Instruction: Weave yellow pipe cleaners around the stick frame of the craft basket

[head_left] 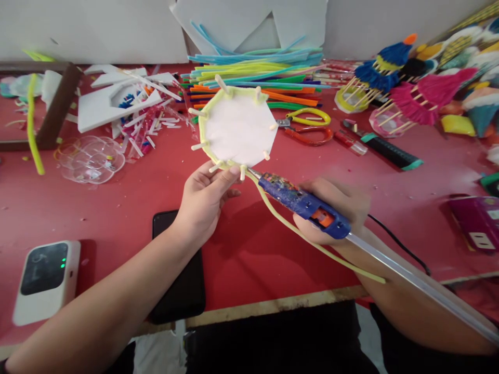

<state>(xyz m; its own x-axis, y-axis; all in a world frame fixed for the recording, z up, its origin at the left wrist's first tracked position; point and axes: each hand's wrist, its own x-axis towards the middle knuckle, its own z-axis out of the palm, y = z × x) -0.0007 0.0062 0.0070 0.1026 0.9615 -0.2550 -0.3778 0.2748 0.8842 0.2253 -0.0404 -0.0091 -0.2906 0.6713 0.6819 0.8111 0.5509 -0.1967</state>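
My left hand (205, 197) pinches the lower edge of a white foam hexagon (238, 130), held up over the red table. A pale yellow pipe cleaner (296, 231) runs round the hexagon's rim between short wooden pegs, and its loose end trails down to the right. My right hand (339, 208), slightly blurred, grips a blue hot glue gun (302, 202). The gun's nozzle touches the hexagon's bottom edge, right beside my left thumb. A clear glue stick (421, 283) juts from the back of the gun along my right forearm.
A black phone (179, 291) and a white device (44, 278) with a green light lie near the front edge of the red table (117, 208). Coloured pipe cleaners (257, 72), scissors (307, 127), a utility knife (384, 148), foam scraps (113, 98) and finished fringed crafts (413, 88) crowd the back.
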